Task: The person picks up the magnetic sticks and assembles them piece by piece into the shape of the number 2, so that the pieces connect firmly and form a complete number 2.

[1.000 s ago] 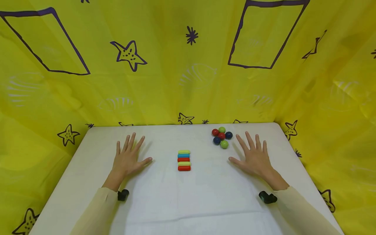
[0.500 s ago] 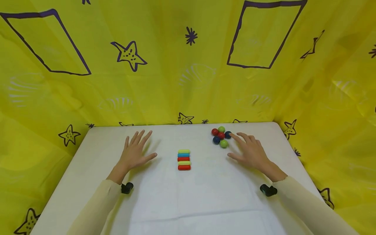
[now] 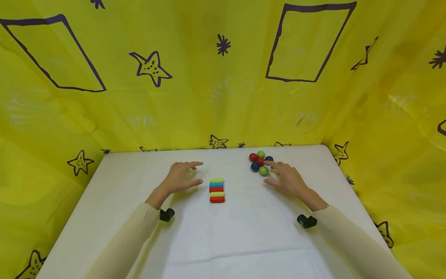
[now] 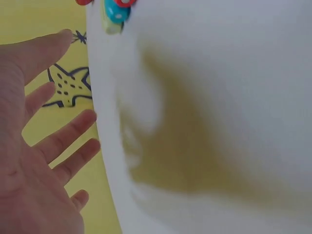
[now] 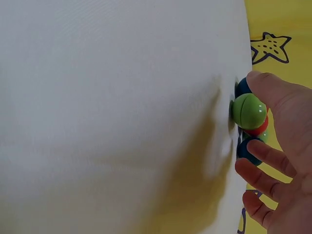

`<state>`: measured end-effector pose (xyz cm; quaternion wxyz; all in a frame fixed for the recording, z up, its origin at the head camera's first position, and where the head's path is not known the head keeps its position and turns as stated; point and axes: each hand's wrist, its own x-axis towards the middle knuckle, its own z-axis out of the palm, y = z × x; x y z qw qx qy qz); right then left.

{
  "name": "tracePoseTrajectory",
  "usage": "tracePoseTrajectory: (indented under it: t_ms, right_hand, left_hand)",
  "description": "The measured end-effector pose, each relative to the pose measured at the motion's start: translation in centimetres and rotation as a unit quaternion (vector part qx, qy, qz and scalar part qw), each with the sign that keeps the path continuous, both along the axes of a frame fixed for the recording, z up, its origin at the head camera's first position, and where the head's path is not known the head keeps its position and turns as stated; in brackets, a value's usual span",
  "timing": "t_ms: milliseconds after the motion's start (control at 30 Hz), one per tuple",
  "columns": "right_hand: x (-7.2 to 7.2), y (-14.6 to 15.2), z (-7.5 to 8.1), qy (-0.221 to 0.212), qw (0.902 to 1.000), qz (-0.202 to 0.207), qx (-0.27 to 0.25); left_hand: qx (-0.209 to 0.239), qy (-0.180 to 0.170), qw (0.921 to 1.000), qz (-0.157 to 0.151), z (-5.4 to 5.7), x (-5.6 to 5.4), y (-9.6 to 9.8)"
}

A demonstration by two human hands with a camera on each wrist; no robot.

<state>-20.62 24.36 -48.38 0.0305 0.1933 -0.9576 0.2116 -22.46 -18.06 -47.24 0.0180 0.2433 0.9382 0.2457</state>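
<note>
A column of small bars, red [image 3: 217,200], yellow-green [image 3: 217,194] and blue [image 3: 216,185] among them, lies on the white table. My left hand [image 3: 179,178] hovers just left of it, thumb and fingers apart and holding nothing. In the left wrist view the ends of the blue bar [image 4: 116,11] and its neighbours show at the top edge. Farther back on the right sits a cluster of balls: green [image 3: 263,171], dark blue [image 3: 255,166] and red [image 3: 253,157]. My right hand [image 3: 287,178] reaches over its right side, fingertips overlapping the cluster, thumb spread away.
A white cloth covers the table [image 3: 240,232], with a crease near the front. Yellow curtains [image 3: 195,104] printed with stars and shells stand along the back and both sides. A dark wrist camera [image 3: 307,221] sits at each cuff.
My left hand has moved right toward the bars, its fingers turning from spread forward to pointing right. My right hand has moved left to the balls, its fingers bending. Bars and balls stay in place.
</note>
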Motion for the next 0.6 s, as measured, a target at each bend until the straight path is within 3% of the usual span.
tracePoseTrajectory:
  t_ms: [133,400,600]
  right_hand:
    - [-0.1,-0.2,-0.7,-0.011,0.9995,0.002,-0.031]
    - [-0.5,-0.8,-1.4,-0.048,0.9938,-0.012,-0.1]
    - [-0.6,-1.2,-1.7,-0.031,0.9928,-0.015,-0.115]
  left_hand:
    - [0.014,-0.016,0.9995,-0.022,0.0,-0.3,1.5]
    - [0.024,-0.008,0.9983,-0.052,-0.4,-1.0,3.3]
    - [0.005,-0.005,0.9982,-0.06,-0.7,-1.5,4.2]
